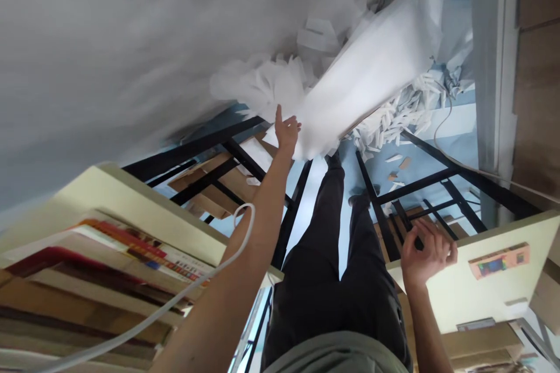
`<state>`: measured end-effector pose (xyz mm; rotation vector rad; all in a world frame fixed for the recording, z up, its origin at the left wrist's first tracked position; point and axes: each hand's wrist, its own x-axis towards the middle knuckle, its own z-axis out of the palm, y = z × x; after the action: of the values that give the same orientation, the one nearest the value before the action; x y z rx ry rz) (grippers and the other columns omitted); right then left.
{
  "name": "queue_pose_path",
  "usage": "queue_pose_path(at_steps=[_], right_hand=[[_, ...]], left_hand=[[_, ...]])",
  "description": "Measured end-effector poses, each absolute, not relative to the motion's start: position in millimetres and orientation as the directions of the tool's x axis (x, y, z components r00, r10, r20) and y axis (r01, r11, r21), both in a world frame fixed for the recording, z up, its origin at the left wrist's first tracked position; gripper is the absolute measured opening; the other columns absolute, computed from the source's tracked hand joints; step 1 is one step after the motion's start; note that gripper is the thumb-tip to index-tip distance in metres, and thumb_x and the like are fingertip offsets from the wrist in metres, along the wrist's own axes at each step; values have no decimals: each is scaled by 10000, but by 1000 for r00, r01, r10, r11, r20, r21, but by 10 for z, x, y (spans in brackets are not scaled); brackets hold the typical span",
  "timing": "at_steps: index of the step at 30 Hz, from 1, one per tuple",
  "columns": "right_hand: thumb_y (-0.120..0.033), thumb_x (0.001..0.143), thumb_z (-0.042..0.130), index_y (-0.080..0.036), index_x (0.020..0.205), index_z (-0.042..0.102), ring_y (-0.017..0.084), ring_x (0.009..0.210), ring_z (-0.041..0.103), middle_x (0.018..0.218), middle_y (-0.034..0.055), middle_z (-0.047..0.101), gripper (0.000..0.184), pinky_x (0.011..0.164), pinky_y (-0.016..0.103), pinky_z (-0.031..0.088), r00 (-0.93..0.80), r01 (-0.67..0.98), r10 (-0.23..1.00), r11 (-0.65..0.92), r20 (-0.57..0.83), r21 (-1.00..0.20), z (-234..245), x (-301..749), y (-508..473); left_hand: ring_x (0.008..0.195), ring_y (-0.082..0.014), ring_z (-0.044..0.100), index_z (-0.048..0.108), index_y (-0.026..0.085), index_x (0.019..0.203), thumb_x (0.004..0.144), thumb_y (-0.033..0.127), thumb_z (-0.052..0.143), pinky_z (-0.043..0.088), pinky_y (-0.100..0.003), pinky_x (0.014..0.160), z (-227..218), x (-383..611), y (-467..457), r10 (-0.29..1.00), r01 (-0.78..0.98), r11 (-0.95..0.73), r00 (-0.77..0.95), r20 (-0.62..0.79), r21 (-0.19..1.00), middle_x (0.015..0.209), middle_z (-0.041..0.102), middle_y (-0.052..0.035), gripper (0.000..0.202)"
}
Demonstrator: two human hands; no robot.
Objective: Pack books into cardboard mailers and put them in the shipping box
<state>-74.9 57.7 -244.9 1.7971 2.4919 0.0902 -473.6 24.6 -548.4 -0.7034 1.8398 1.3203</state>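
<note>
My left hand (286,128) reaches far down toward the floor, fingers stretched out, touching the near edge of a large white foam sheet (367,69). The sheet lies among a heap of white foam scraps (266,84). My right hand (426,253) is curled round the corner edge of a cream table top (481,291), next to a black metal frame bar (406,224). My legs in dark trousers (328,256) stand between the two tables. A white cable (175,303) crosses my left forearm.
A cream table (144,198) on the left carries a stack of books (109,262). Black frame bars (459,186) and flat cardboard pieces (219,180) lie on the blue floor. A small coloured box (499,260) sits on the right table. A blurred white surface (131,40) fills the upper left.
</note>
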Motion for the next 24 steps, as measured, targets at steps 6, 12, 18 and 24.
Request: queue_pose_path(at_steps=[6, 12, 18, 24], right_hand=[[-262, 1094, 660, -237, 1109, 802, 295, 1123, 829, 1107, 76, 879, 145, 1247, 608, 419, -352, 936, 934, 350, -57, -44, -2348, -1236, 706], [-469, 1110, 587, -247, 1166, 798, 294, 1183, 796, 1199, 129, 856, 311, 1145, 521, 586, -321, 761, 874, 9, -364, -649, -2880, -2548, 1001], [-671, 948, 796, -216, 1193, 746, 267, 1155, 803, 1166, 97, 853, 520, 1080, 423, 618, -356, 525, 513, -582, -781, -621, -3882, -3537, 1164], [-662, 936, 818, -197, 1079, 738, 262, 1107, 771, 1020, 64, 822, 493, 1084, 418, 577, -259, 615, 506, -570, -823, -545, -4245, -3886, 1168]], left_hand=[[1001, -153, 821, 779, 213, 1376, 941, 24, 763, 626, -306, 1012, -5549, -4832, 528, 18, -783, 347, -545, -839, 516, 1454, 764, -132, 475], [1157, -189, 821, 766, 144, 1302, 1027, 121, 742, 628, -281, 1015, -5085, -4747, 407, -91, -728, 321, -660, -746, 606, 1276, 830, -144, 277], [1085, -194, 833, 772, 190, 1066, 1000, 250, 787, 636, -297, 978, -4508, -4447, 162, -105, -666, 297, -735, -670, 684, 1176, 852, -91, 90], [955, -200, 796, 778, 206, 850, 833, 181, 865, 620, -312, 941, -4078, -3930, 5, 35, -600, 354, -758, -651, 717, 875, 797, -25, 92]])
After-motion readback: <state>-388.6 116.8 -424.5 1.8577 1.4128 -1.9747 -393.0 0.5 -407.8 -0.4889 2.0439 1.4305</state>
